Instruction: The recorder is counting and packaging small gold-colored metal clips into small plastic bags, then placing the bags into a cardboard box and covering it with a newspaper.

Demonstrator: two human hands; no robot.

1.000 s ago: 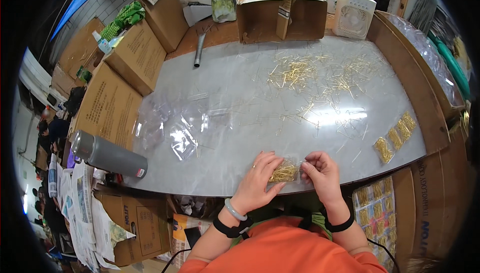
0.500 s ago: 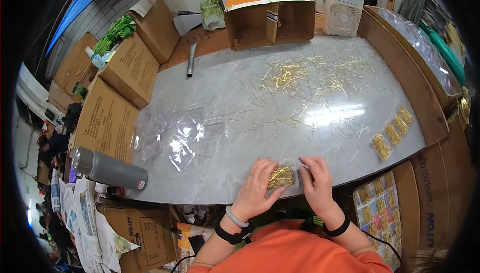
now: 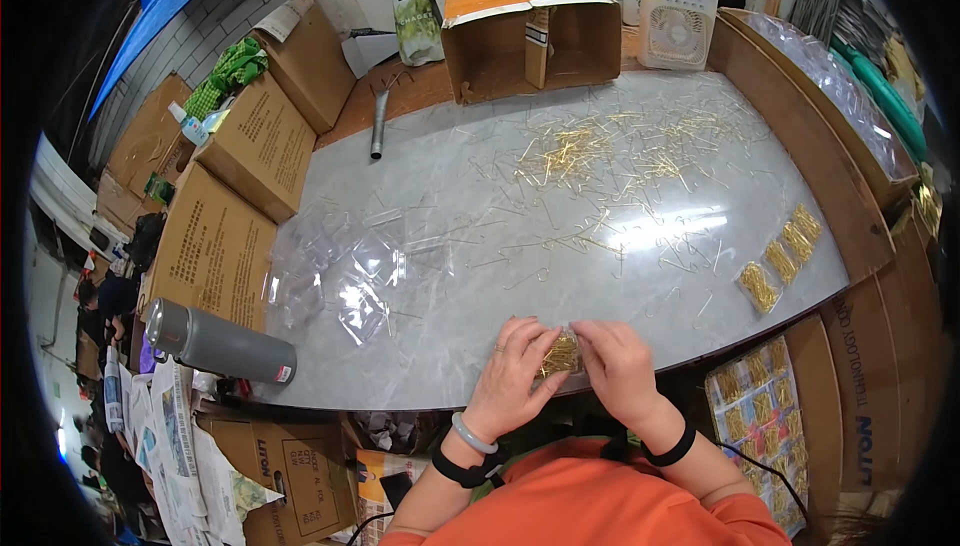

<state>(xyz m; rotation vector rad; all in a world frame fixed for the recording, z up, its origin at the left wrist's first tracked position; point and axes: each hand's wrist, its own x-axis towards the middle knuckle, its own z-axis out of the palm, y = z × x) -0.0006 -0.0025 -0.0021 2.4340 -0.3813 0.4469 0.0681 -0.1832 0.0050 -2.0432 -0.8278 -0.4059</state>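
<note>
At the near edge of the table, a small clear plastic box (image 3: 562,355) filled with gold wire hooks sits between my hands. My left hand (image 3: 508,374) is closed around its left side, fingers along the top and thumb below. My right hand (image 3: 621,370) grips the right side, its fingertips pressed at the upper right edge; part of the box is hidden behind them. Farther off lies a loose heap of gold hooks (image 3: 568,153), with others scattered around it. Left of the middle is a pile of clear plastic boxes (image 3: 362,291).
Several filled boxes (image 3: 781,257) stand in a row at the table's right edge. A grey bottle (image 3: 225,344) lies at the left edge, and a metal tube (image 3: 379,126) farther back. Along the back are an orange-topped carton (image 3: 490,56) and a white fan (image 3: 677,24).
My right hand has moved left from beside the box and closed on its right side. The left hand keeps its hold.
</note>
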